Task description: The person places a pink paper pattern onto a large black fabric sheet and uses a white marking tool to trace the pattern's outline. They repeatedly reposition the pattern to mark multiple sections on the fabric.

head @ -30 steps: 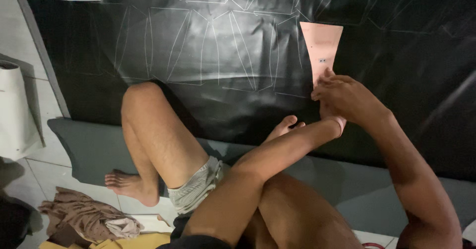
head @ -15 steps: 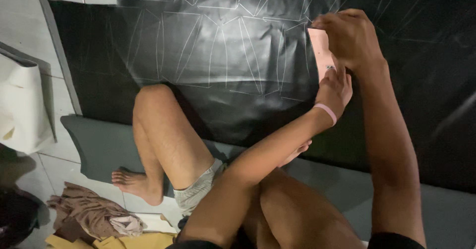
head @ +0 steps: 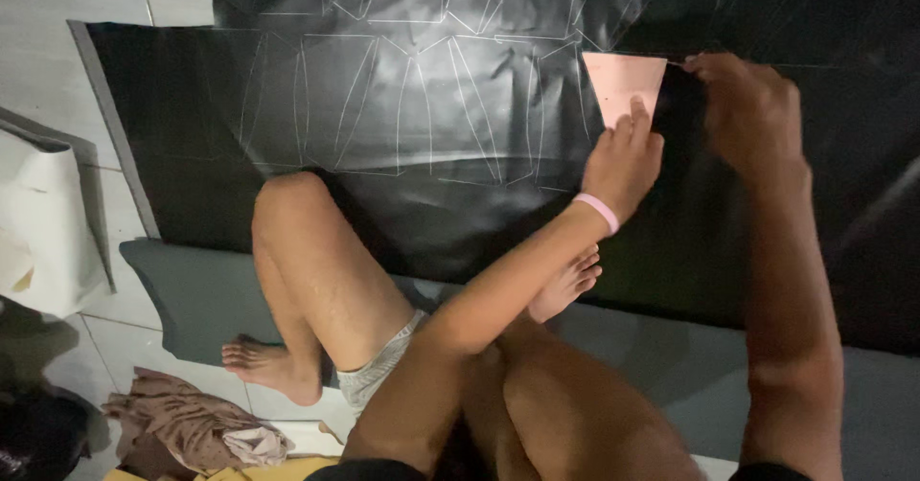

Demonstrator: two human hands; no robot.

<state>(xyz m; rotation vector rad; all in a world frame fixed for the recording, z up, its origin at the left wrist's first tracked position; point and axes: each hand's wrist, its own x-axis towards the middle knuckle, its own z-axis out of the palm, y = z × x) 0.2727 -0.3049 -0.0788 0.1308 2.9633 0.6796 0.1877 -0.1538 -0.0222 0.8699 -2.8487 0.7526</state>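
The black sheet (head: 402, 107) was the biggest thing I had in view, spread flat over the tiled floor (head: 57, 50) and covered in thin white outlines of repeated tapered shapes. Beneath its near edge lay a grey mat (head: 192, 299), and I was sitting on that with my knees drawn up and my bare feet on it. Off to the left leaned a white bag (head: 43, 232), and near the bottom left a crumpled brown cloth (head: 192, 428) sat in a heap.

Up top, a pink template (head: 623, 83), a small tapered card, lay flat on the black sheet just past the last white outline. My left hand (head: 623, 160), with a pink band on the wrist, was spread open and pressing its fingertips down on the template's lower end, pinning it in place. My right hand (head: 752, 112) was curled closed at the template's upper right corner, fingers pinched as if around something thin, though I couldn't make out what it gripped; it was too dark and small there.
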